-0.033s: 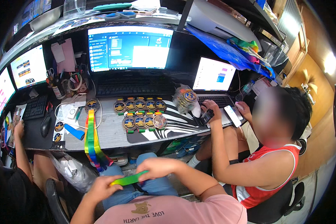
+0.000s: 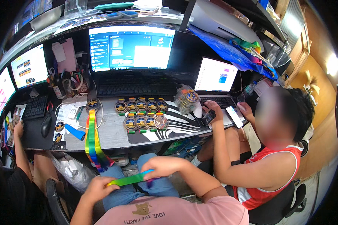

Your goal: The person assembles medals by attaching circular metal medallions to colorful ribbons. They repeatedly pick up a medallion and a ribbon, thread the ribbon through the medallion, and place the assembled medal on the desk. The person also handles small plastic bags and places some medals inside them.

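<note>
Above my lap, a rainbow-coloured ribbon (image 2: 127,181) is stretched between my two hands. My left hand (image 2: 99,189) pinches its yellow end. At the other side my right hand (image 2: 163,167) grips it where green turns to blue, and a purple part hangs below those fingers. On the desk ahead, round medals (image 2: 140,105) lie in two rows, with coloured ribbon pieces at their edges. Farther left, another medal (image 2: 92,106) rests on the desk, and its long rainbow ribbons (image 2: 92,138) drape over the front edge.
A clear bag of medals (image 2: 186,99) stands near the laptop (image 2: 215,77). To my right sits a person in a red top (image 2: 266,168), holding a dark object. Another person's arm (image 2: 22,153) is at far left. A plastic bag (image 2: 73,172) hangs below the desk.
Slightly more ribbon shows between my hands, with its blue part and a purple piece now visible at my right hand. The medals on the desk have not moved.
</note>
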`<state>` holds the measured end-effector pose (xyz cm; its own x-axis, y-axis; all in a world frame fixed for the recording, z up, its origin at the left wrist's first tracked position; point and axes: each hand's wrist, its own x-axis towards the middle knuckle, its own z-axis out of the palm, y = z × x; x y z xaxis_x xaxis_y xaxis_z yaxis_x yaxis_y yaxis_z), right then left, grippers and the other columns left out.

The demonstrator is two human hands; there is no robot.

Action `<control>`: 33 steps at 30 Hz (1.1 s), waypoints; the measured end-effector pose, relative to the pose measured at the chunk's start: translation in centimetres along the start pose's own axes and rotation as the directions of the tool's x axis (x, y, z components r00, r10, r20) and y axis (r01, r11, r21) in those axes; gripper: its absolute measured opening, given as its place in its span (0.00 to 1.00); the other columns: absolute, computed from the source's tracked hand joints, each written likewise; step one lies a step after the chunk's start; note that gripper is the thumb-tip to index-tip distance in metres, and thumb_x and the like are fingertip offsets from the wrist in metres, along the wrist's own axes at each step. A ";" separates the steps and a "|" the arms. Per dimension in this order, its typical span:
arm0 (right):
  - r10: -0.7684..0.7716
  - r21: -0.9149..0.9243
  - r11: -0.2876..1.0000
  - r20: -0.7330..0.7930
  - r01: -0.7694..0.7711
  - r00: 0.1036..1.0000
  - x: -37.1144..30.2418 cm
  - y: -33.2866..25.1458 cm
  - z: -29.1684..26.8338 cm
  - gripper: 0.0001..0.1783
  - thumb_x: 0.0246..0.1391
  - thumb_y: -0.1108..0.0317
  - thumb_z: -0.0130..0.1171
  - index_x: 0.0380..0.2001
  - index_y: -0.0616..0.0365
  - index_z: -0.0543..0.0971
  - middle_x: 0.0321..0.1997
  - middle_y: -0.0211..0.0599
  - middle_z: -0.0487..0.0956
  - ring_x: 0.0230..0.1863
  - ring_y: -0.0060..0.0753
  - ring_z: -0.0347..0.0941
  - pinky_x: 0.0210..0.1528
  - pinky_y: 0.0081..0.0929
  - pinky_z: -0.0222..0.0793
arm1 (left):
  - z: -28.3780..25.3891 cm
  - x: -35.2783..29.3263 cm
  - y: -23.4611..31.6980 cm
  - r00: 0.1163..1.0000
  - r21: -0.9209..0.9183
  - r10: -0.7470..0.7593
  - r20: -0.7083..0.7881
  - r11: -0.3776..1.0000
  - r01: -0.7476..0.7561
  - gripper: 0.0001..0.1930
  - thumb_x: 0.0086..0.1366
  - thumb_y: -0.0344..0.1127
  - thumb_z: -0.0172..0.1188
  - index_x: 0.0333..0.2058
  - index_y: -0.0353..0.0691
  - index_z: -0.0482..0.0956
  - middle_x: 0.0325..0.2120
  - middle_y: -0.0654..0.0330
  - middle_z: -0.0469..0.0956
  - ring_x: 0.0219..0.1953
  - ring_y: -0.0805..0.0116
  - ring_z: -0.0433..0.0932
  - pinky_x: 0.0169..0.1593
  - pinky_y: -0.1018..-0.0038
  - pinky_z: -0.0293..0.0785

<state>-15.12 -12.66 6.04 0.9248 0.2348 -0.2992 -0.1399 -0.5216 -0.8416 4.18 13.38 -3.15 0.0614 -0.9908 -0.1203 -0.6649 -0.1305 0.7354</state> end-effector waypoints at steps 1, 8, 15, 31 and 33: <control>-0.034 -0.062 0.998 -0.028 0.032 0.999 -0.4 0.2 -0.4 0.14 0.55 0.59 0.58 0.31 0.61 0.79 0.24 0.45 0.78 0.29 0.46 0.76 0.33 0.38 0.68 | 0.0 -0.7 -1.2 0.971 -0.030 -0.206 0.123 0.977 0.211 0.35 0.60 0.38 0.65 0.63 0.43 0.60 0.32 0.58 0.82 0.30 0.74 0.78 0.31 0.77 0.70; -0.082 -0.236 0.964 0.179 0.124 0.980 3.9 -1.4 1.6 0.13 0.58 0.60 0.54 0.37 0.60 0.76 0.32 0.50 0.78 0.37 0.53 0.75 0.38 0.43 0.67 | 2.7 4.2 3.6 0.885 -0.850 0.177 0.431 0.408 0.333 0.20 0.71 0.39 0.50 0.58 0.39 0.65 0.22 0.66 0.73 0.23 0.78 0.70 0.26 0.82 0.64; -0.011 -0.257 0.965 0.185 0.059 0.983 0.8 -0.8 -1.3 0.12 0.59 0.61 0.53 0.38 0.59 0.75 0.31 0.49 0.78 0.36 0.54 0.74 0.38 0.44 0.66 | -0.7 3.0 3.0 0.862 -0.694 0.070 0.502 0.627 0.353 0.20 0.73 0.44 0.45 0.54 0.35 0.68 0.19 0.67 0.69 0.21 0.79 0.67 0.29 0.79 0.64; -0.274 -0.120 0.954 0.029 0.276 0.961 -3.1 -3.8 -5.5 0.31 0.45 0.66 0.66 0.53 0.51 0.66 0.41 0.43 0.76 0.44 0.49 0.74 0.43 0.39 0.67 | -5.0 5.3 8.7 0.868 -0.720 -0.082 0.490 0.523 0.456 0.16 0.72 0.46 0.47 0.44 0.40 0.76 0.15 0.72 0.61 0.15 0.83 0.56 0.19 0.83 0.52; -0.268 -0.224 0.940 -0.018 0.258 0.963 -2.8 -3.6 -6.1 0.25 0.46 0.68 0.67 0.49 0.56 0.72 0.44 0.41 0.77 0.44 0.45 0.75 0.45 0.35 0.69 | -5.2 4.9 8.8 0.892 -0.743 -0.102 0.439 0.517 0.425 0.16 0.72 0.46 0.48 0.44 0.40 0.76 0.14 0.72 0.61 0.13 0.83 0.57 0.18 0.83 0.53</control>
<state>-15.07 -16.41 12.64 0.9347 0.3513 -0.0542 0.1861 -0.6136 -0.7674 2.53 7.22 6.20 -0.2043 -0.8556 -0.4756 0.2359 -0.5146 0.8243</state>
